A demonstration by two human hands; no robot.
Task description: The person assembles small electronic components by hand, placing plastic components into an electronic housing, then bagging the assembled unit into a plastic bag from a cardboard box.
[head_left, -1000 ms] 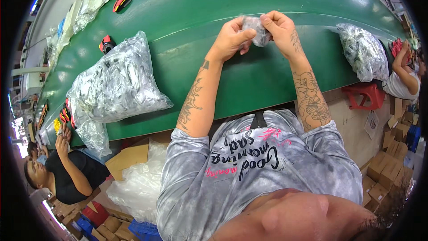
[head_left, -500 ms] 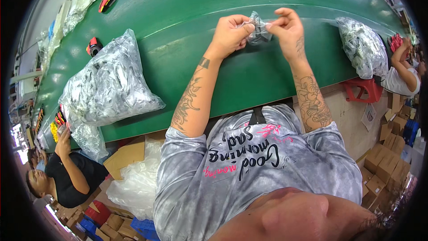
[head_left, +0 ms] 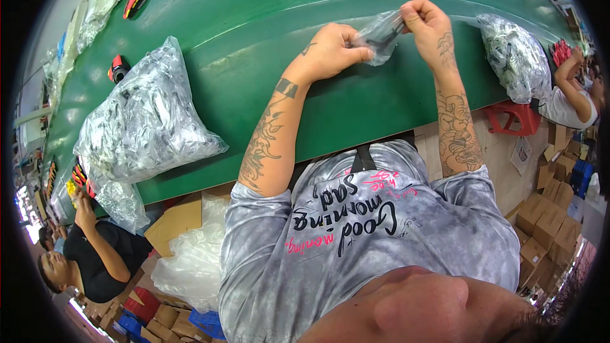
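Over the green table (head_left: 356,111), a small clear plastic bag (head_left: 379,37) with something dark inside is stretched between my two hands. My left hand (head_left: 333,51) grips its lower left side between thumb and fingers. My right hand (head_left: 427,24) pinches the upper right end with thumb and forefinger. What the dark content is, I cannot make out. A large clear bag (head_left: 149,117) full of small plastic packets lies on the table to my left. Another filled clear bag (head_left: 516,57) rests at the table's right edge.
A red and black object (head_left: 118,68) lies behind the left bag, a similar one (head_left: 137,1) farther back. A co-worker in black (head_left: 105,254) sits at left, another in white (head_left: 575,98) at right. A red stool (head_left: 513,118) and cardboard boxes (head_left: 546,222) stand at right.
The small bag, crumpled between my hands before, is now drawn out lengthwise. My right hand has moved to the right and closed on its end. The view has shifted slightly.
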